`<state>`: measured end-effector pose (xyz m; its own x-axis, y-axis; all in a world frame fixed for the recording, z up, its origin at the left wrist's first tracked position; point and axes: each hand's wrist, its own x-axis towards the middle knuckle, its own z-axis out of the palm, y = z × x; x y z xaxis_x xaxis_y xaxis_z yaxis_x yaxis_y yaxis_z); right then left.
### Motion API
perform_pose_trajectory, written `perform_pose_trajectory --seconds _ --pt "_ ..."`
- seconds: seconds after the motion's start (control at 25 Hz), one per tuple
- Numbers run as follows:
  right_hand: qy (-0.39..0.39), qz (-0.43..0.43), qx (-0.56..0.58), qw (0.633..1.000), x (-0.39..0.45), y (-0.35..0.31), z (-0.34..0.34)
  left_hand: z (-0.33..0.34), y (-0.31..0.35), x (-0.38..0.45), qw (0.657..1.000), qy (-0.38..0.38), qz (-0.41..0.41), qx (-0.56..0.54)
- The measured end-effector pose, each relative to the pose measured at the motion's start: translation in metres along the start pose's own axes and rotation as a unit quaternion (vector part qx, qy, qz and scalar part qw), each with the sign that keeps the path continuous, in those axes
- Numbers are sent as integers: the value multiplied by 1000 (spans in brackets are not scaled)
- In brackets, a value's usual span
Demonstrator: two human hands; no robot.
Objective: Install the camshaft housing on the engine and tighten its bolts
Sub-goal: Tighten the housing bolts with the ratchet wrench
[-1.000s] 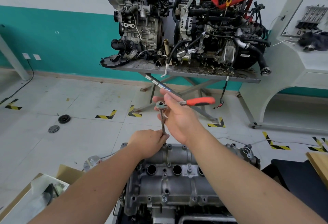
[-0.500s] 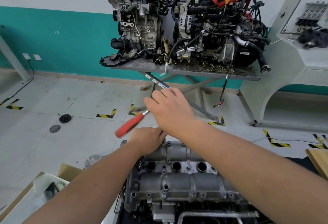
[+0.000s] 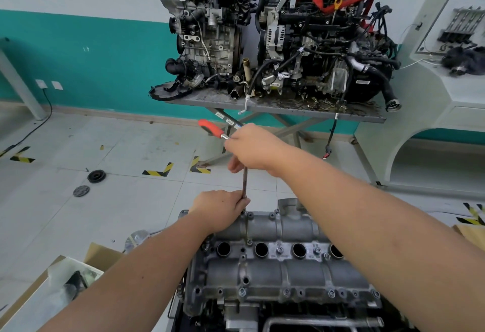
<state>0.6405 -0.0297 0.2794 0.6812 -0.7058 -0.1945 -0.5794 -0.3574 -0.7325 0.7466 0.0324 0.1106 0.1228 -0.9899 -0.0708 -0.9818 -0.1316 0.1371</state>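
The grey aluminium camshaft housing (image 3: 278,268) lies on the engine at the bottom centre, with several round plug holes and small bolts along its edges. A ratchet with a red handle (image 3: 213,129) stands on a long thin extension bar (image 3: 245,182) at the housing's far left edge. My right hand (image 3: 253,149) grips the ratchet head at the top. My left hand (image 3: 219,209) pinches the bar's lower end and hides the socket and bolt.
Two complete engines stand on a grey metal table (image 3: 275,107) by the teal wall. A cardboard box (image 3: 55,287) with a plastic bag is at the lower left. Two black discs (image 3: 96,176) lie on the tiled floor. A pale cabinet (image 3: 430,132) stands at the right.
The red handle swung from pointing right, round to the lower left, and now points up and left. My left hand stayed on the extension bar's lower end.
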Motion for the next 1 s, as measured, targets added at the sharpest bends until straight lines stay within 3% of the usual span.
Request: perform_pose_trajectory --seconds 0.08,0.16,0.4,0.64,0.84,0.92,1.0 --pt "-16 73 278 958 -3 6 2 0 1 0 1000 0 0 -5" --pt "-14 92 438 894 -3 12 11 0 1 1 1000 0 3 -9" --pt "88 93 685 717 -10 28 29 -4 3 -2 1000 -5 16 3" --pt "140 -36 671 727 -20 29 53 -9 5 -4 1000 -8 16 -5" --pt "190 -82 535 819 -23 39 60 -12 7 -4 1000 -19 -2 -9" --pt "248 -154 417 861 -28 48 71 -11 7 -4 999 -22 -18 -15" --pt "339 -267 173 885 -29 59 78 -11 9 -5 999 -22 -42 -15"
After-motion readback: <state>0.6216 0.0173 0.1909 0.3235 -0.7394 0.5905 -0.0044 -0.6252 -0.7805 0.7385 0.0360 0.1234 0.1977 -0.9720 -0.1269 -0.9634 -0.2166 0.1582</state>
